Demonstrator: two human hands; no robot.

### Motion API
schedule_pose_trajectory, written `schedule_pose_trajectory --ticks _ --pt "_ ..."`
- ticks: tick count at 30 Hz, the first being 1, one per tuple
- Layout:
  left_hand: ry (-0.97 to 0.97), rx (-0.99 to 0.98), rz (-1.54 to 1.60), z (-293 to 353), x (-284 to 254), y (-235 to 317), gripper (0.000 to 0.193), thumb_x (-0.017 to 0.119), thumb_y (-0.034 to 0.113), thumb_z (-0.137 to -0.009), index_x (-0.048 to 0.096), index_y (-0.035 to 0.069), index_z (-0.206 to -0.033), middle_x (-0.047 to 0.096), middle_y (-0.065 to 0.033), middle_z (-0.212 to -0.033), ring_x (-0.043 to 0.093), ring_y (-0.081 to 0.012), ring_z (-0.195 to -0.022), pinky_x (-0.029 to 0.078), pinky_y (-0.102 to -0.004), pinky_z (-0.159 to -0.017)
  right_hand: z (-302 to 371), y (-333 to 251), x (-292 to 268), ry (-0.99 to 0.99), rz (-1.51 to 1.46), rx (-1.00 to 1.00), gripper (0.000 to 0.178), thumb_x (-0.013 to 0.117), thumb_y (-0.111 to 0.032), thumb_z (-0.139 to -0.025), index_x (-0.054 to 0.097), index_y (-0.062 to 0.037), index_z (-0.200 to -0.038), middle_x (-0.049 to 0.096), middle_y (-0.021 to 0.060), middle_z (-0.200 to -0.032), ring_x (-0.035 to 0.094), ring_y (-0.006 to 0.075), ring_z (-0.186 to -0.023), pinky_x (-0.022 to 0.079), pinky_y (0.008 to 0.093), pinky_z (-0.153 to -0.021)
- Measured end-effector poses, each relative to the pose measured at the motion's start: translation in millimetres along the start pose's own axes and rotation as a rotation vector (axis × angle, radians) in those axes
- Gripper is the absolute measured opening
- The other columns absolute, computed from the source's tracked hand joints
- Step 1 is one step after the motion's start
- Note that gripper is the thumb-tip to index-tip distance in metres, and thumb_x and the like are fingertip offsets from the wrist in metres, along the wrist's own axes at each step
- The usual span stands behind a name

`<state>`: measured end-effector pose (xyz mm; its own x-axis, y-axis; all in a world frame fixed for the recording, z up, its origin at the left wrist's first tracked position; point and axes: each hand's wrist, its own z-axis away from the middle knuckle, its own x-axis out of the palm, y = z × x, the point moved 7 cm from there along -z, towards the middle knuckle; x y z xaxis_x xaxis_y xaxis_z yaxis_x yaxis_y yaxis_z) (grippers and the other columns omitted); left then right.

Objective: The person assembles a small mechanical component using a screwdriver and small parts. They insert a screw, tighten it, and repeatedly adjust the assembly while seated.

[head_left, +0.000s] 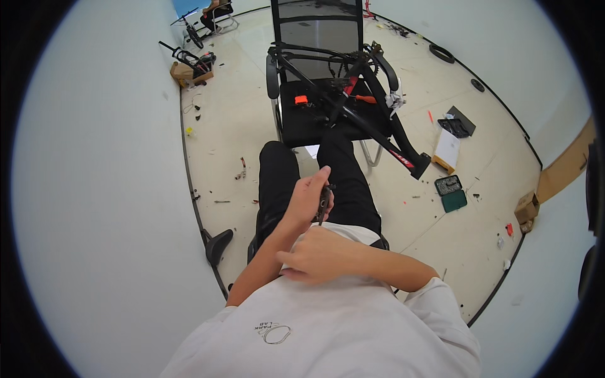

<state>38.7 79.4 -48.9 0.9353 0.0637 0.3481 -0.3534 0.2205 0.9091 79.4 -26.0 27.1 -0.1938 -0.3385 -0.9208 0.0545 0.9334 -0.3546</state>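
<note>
Above my lap, my left hand (pixel 309 196) is closed around a small black metal part (pixel 324 200), which looks like a bicycle component; its exact kind is unclear. A thin dark rod (pixel 321 218) runs from that part down to my right hand (pixel 322 254). The right hand sits just below the left, close to my shirt, with its fingers curled at the rod's lower end. Its grip is partly hidden by the back of the hand. Ahead of my knees, a black bicycle frame (pixel 368 126) with red patches lies tilted across a black mesh chair (pixel 318 38).
On the chair seat are an orange block (pixel 301 99) and an orange-handled tool (pixel 365 99). To the right, an open green case (pixel 454 200) and a white box (pixel 446 151) lie on the floor. A saddle (pixel 218 246) rests by the left wall. Farther back sits another person (pixel 214 14).
</note>
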Motion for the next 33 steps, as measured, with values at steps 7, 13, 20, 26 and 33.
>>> schedule_pose_trajectory --ticks 7,13,20,26,33 --pt "-0.180 0.015 -0.043 9 2 20 0.043 0.053 0.041 -0.097 0.049 0.007 -0.071 0.053 -0.0073 -0.052 0.043 -0.0125 -0.036 0.031 -0.0261 -0.030 49 89 2 0.050 0.266 0.320 0.014 0.059 -0.016 -0.079 0.061 -0.0027 -0.081 0.064 0.0095 -0.068 0.064 0.0271 -0.059 0.051 0.0393 -0.058" --pt "-0.234 0.021 -0.142 13 21 8 0.041 0.049 0.035 -0.099 0.052 0.003 -0.073 0.050 -0.0038 -0.055 0.043 -0.0094 -0.039 0.032 -0.0245 -0.033 70 130 -75 0.310 -0.360 0.429 0.036 0.058 -0.013 -0.075 0.057 0.0002 -0.109 0.065 0.0156 -0.099 0.066 0.0268 -0.088 0.051 0.0363 -0.079" --pt "-0.203 0.546 -0.359 12 21 0 0.040 0.054 0.040 -0.097 0.056 0.005 -0.076 0.051 0.0002 -0.055 0.048 -0.0072 -0.044 0.035 -0.0221 -0.039 23 57 -91 0.367 -0.712 0.211 0.039 0.063 -0.014 -0.077 0.058 -0.0010 -0.113 0.063 0.0122 -0.114 0.061 0.0226 -0.104 0.046 0.0352 -0.092" --pt "-0.005 0.013 -0.131 -4 -8 6 0.041 0.057 0.042 -0.095 0.051 0.008 -0.072 0.053 -0.0024 -0.054 0.049 -0.0101 -0.041 0.037 -0.0249 -0.038 20 3 -42 0.413 -0.160 -0.205 0.028 0.068 -0.027 -0.083 0.065 -0.0040 -0.100 0.067 0.0151 -0.094 0.063 0.0306 -0.097 0.048 0.0409 -0.085" --pt "-0.050 0.056 0.031 7 -16 35 0.041 0.054 0.043 -0.096 0.050 0.008 -0.075 0.053 -0.0051 -0.055 0.047 -0.0120 -0.039 0.033 -0.0243 -0.032 57 94 -37 0.221 -0.164 0.430 0.034 0.062 -0.031 -0.088 0.061 0.0001 -0.100 0.067 0.0140 -0.082 0.065 0.0341 -0.076 0.050 0.0424 -0.067"
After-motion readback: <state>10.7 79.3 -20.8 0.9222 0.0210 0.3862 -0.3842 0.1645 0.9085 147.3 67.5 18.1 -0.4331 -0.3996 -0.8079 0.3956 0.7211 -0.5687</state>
